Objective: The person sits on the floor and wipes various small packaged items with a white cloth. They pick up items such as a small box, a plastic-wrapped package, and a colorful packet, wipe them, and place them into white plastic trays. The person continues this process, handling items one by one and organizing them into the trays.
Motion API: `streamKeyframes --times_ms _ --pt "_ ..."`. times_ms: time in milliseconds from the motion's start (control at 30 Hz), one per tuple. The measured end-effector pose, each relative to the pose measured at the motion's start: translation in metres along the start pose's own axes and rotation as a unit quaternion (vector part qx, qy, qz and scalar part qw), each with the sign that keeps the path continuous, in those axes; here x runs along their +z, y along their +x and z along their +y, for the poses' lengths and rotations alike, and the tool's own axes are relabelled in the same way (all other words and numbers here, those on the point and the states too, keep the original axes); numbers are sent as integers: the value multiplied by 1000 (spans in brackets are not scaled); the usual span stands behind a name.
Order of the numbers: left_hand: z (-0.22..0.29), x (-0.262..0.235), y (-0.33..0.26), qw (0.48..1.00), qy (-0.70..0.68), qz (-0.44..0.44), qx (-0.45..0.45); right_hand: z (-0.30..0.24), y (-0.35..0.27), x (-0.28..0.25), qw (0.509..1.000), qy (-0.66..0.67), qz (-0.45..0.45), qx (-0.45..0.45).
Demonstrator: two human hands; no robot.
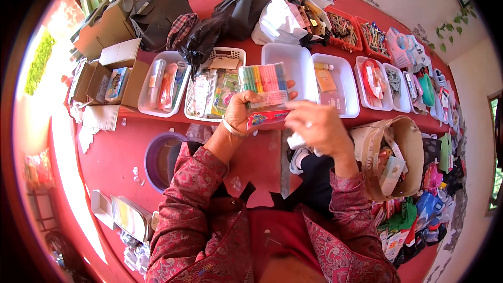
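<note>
A clear packet of coloured felt-tip pens (266, 79) is gripped in my left hand (242, 109), with the thumb across its front and fingertips showing at its right edge. The pens run from green through yellow and pink to blue. A red printed flap (267, 118) hangs at the packet's lower end. My right hand (322, 128) is just to the right of that end, fingers bent and smeared by motion; whether it touches the packet I cannot tell. Something white (297, 141) shows below its fingers, and whether it is held is unclear. Behind the packet stands a white basket (189, 97) of stationery packs.
White trays (356, 107) line the red ledge, one with orange packets. Black bags (243, 8), a white bag (272, 23) and red crates (361, 36) stand behind. A purple basin (152, 165) is low left; a cardboard box (367, 152) and piled goods are at right.
</note>
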State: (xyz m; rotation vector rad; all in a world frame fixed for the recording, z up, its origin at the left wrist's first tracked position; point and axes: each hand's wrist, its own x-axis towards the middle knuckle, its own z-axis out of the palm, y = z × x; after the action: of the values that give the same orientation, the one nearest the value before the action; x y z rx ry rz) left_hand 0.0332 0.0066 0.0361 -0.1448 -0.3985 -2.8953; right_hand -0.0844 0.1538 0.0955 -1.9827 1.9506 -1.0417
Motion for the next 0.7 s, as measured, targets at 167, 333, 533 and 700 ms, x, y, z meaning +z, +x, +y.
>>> streamKeyframes --times_ms 167,333,533,700 --pt "-13 9 -2 987 128 67 -66 -23 19 -15 947 160 269 75" --pt "-23 -10 -9 975 184 71 -101 11 38 35 975 -126 169 -69" --pt "-14 19 -4 999 33 -26 -15 91 16 -5 908 -206 337 140" --pt "-13 15 -5 999 1 -19 -28 62 21 -19 883 29 429 190"
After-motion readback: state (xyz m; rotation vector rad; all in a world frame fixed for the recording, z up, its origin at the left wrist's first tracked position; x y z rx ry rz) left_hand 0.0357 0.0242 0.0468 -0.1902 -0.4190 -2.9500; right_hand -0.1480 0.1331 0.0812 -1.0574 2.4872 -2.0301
